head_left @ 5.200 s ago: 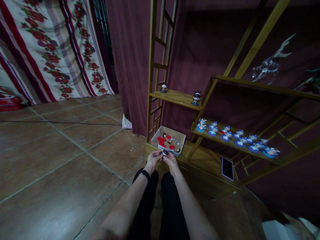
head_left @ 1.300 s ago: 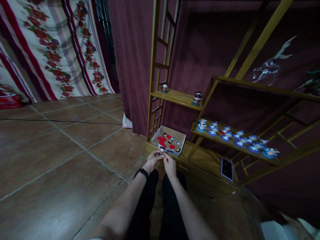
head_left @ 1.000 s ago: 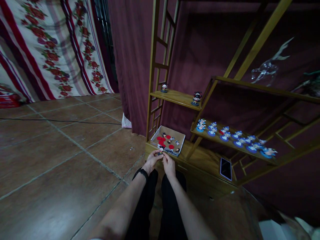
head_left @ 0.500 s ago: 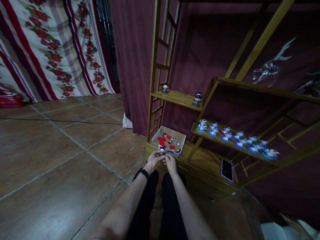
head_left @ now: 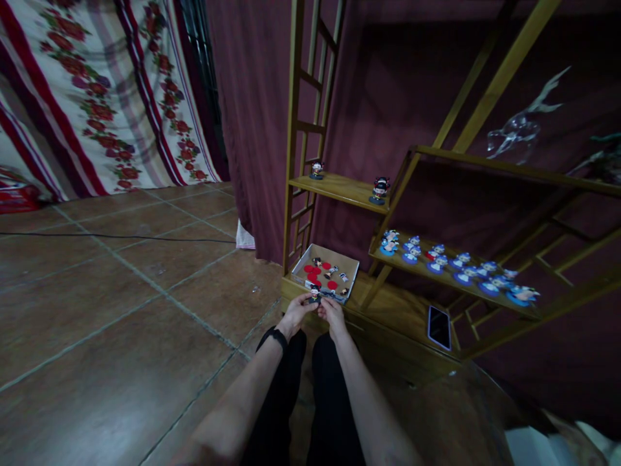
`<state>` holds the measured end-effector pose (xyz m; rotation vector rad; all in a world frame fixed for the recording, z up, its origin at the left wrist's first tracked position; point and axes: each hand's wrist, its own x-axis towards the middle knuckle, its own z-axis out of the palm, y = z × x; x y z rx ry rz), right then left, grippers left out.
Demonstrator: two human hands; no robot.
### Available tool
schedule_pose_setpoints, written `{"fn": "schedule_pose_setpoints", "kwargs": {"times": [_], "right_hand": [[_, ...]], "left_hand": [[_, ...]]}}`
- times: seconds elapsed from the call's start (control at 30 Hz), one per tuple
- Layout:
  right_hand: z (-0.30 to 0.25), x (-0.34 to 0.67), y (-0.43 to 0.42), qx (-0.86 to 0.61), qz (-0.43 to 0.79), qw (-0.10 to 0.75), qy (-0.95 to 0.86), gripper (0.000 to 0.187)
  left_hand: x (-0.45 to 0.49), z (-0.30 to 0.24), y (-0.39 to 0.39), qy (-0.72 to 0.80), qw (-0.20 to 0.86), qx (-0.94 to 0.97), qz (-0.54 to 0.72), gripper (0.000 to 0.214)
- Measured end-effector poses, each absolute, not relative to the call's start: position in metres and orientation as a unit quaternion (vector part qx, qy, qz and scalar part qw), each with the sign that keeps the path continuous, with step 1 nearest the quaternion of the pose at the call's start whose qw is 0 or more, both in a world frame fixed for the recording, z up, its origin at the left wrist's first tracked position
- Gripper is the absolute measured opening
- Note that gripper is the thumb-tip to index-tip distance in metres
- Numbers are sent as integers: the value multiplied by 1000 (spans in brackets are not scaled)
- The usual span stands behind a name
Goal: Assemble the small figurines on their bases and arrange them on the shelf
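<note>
Between my two hands is a small figurine (head_left: 315, 293) with dark hair and red hair ornaments, upright on a dark round base. My left hand (head_left: 296, 312) is closed on it from the left, fingers at its base. From the right, the fingertips of my right hand (head_left: 332, 313) pinch the base's edge. Just beyond my hands lies a shallow cardboard box (head_left: 352, 267) with red discs (head_left: 314, 271) and several loose figurine pieces (head_left: 332, 272) in it. Two similar figurines, one at the left end (head_left: 317, 169) and one at the right (head_left: 380, 189), stand on the shelf above.
Two rows of blue-and-white figurines (head_left: 437, 263) stand on the lower right shelf. A phone (head_left: 439, 327) lies on the cabinet top (head_left: 398, 310). A clear glass ornament (head_left: 514, 139) sits higher up. Wooden posts (head_left: 294, 129) frame the shelves, and a cable (head_left: 121, 237) crosses the tiled floor.
The view has shifted slightly. Both hands still hold the figurine in nearly the same place, and nothing has been let go.
</note>
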<state>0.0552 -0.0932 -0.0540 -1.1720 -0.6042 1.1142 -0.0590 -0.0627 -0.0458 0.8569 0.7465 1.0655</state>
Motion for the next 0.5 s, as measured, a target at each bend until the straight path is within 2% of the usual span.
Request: {"fn": "schedule_pose_setpoints", "kwargs": {"times": [0.5], "right_hand": [[-57,56,-91,-493,539,635,-251,36]], "left_hand": [[-54,-40,-66,370,636,416,534,49]]}}
